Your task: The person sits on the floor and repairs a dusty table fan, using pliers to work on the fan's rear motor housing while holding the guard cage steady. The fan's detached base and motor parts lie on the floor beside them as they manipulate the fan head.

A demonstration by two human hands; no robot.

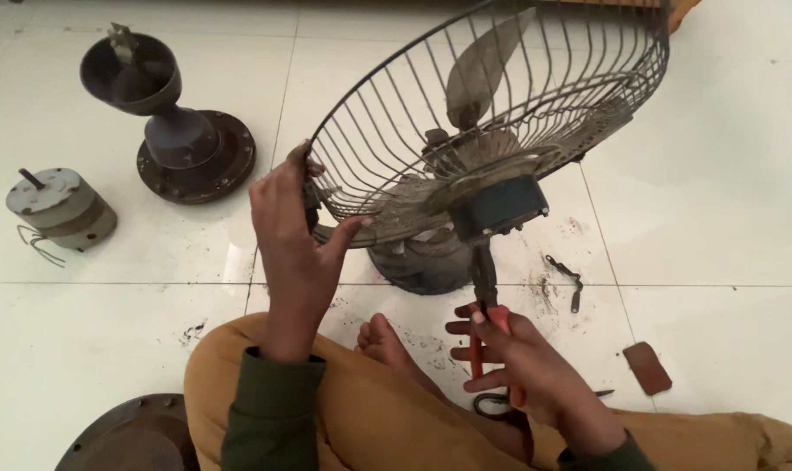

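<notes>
With my left hand (295, 253) closed on the rim of the rusty round wire fan cage (492, 113) above the floor, my right hand (522, 366) clamps orange-handled pliers (486, 296) on its dark central hub (500, 208), which I judge needs firm turning next.

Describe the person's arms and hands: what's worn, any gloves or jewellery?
Both hands are bare: no gloves, and no rings or watch that I can see on the left hand or the right hand. Each arm wears a dark green long sleeve with a ribbed cuff ending at the wrist.
</notes>
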